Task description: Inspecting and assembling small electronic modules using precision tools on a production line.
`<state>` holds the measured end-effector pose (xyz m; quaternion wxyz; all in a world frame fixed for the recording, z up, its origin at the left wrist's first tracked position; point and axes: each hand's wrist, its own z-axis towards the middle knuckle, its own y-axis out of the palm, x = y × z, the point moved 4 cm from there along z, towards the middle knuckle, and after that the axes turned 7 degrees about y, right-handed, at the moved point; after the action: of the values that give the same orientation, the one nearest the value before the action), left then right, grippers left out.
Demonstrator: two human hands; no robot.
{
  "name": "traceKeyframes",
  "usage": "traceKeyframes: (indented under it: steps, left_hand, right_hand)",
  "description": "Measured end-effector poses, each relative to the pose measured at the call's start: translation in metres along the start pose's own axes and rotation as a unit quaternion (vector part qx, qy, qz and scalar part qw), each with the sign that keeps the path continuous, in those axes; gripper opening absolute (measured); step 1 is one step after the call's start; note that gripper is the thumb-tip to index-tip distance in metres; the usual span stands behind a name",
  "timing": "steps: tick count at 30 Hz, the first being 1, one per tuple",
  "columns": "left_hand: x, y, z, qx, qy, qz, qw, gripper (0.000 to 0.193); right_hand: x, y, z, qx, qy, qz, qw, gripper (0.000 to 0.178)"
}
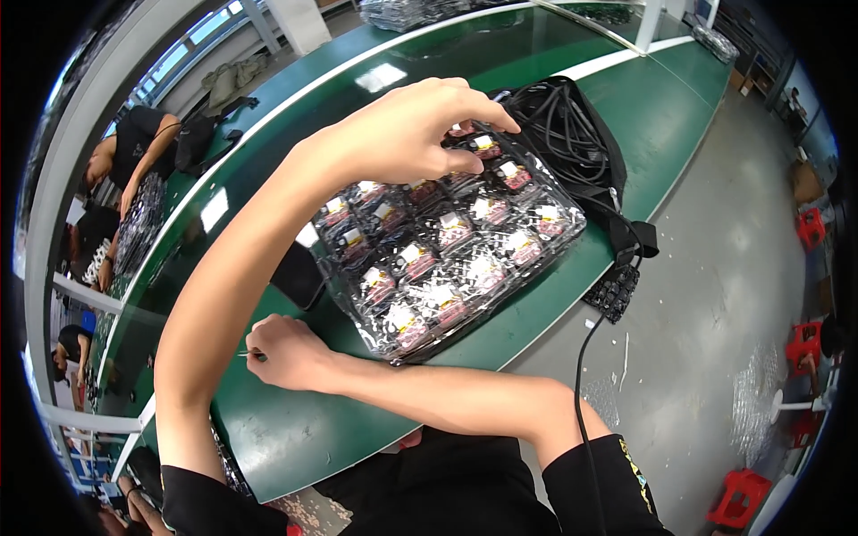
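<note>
A clear plastic blister tray [565, 234] lies on the green table, its pockets holding several small parts [414, 261] with white tops and reddish, yellow-marked bodies. My left hand [420, 125] is over the tray's far side, thumb and forefinger apart above the pockets, with nothing visible between them. Nearer to me and left of the tray, my right hand [290, 351] is closed just above the table. A thin, pale tip shows beside its fingers; what it belongs to is hidden in the hand.
A black bag with coiled cables [572, 134] sits behind the tray at the right. A dark flat object [300, 275] lies by the tray's left edge. Beyond the curved green table [295, 438], people work at the left. Red stools [740, 497] stand on the floor at right.
</note>
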<state>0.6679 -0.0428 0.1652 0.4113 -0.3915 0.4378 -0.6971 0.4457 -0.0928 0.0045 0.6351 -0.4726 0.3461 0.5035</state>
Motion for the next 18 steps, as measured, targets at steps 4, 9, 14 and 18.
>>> traceKeyframes:
  steps: [4,9,14,18]
  left_hand:
    - [0.020,-0.052,-0.079,0.051,-0.013,0.104,0.993,0.045]
    - [0.034,-0.119,-0.254,0.049,-0.244,0.112,0.962,0.039]
    - [0.067,-0.133,-0.501,-0.001,-0.591,0.092,0.801,0.057]
    - [0.104,-0.128,-0.669,0.002,-0.708,0.230,0.668,0.077]
  right_hand:
    - [-0.001,-0.011,-0.003,-0.005,-0.007,-0.014,1.000,0.021]
    - [-0.002,-0.028,0.001,0.003,0.023,-0.020,1.000,0.017]
    - [-0.008,-0.020,0.001,-0.025,0.023,-0.039,0.999,0.018]
    - [-0.006,-0.018,0.002,-0.028,0.013,-0.024,0.999,0.018]
